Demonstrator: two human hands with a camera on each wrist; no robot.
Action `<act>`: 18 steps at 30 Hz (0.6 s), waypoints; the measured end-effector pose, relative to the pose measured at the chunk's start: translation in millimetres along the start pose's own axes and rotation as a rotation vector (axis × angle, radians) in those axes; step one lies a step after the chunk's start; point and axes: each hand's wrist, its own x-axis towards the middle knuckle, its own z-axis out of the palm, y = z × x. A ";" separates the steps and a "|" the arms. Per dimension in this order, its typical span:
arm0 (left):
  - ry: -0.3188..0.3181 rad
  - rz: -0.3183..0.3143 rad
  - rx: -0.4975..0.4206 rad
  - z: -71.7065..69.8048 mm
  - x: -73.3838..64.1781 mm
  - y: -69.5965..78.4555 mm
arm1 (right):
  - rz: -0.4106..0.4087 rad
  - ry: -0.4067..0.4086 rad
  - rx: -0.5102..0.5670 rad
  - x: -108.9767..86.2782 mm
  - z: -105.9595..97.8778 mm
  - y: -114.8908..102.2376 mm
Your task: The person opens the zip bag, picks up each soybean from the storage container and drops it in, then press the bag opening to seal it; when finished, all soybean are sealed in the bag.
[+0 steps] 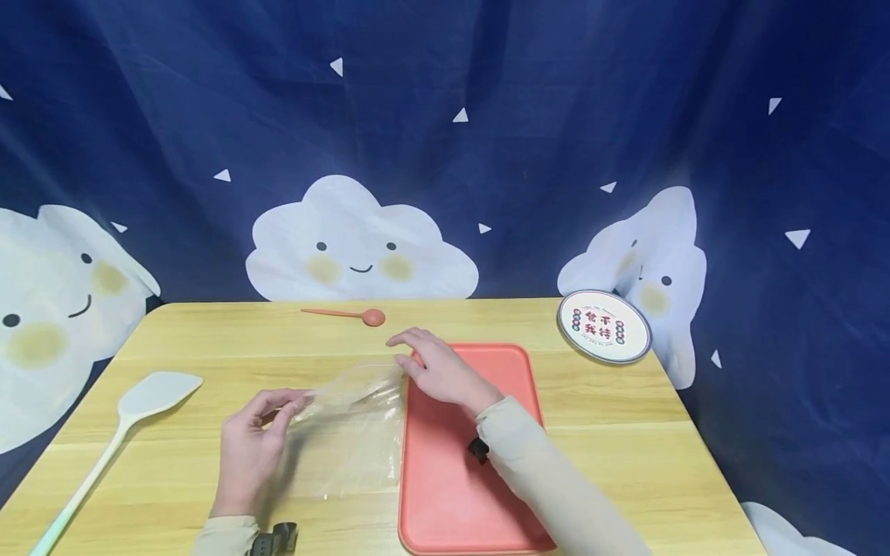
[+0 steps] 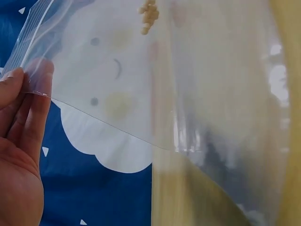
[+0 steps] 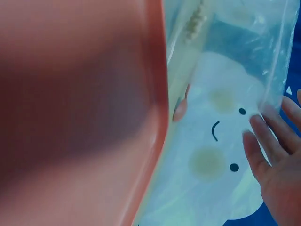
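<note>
A clear zip bag is stretched up between the hands, left of the coral tray. My left hand pinches its upper left corner between thumb and fingers; in the left wrist view the zip strip runs past those fingertips. Over the tray's far left corner, my right hand reaches to the bag's other top corner. Its fingers are extended and spread, the tips at the film. A small cluster of beige beads shows against the film in both wrist views.
Toward the table's back edge lies a red spoon. A white spatula with a pale green handle end lies at the left. An oval plate with red characters sits at the back right. Behind hangs a blue cloud-print curtain.
</note>
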 end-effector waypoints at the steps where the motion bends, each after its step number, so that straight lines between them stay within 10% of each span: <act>1: 0.008 0.006 -0.012 -1.1 0.9 1.0 | 0.017 -0.017 0.004 -0.6 -0.8 1.4; 18: 0.005 0.180 -0.590 -22.4 36.5 62.2 | -0.103 0.150 0.189 -22.9 -50.4 -37.1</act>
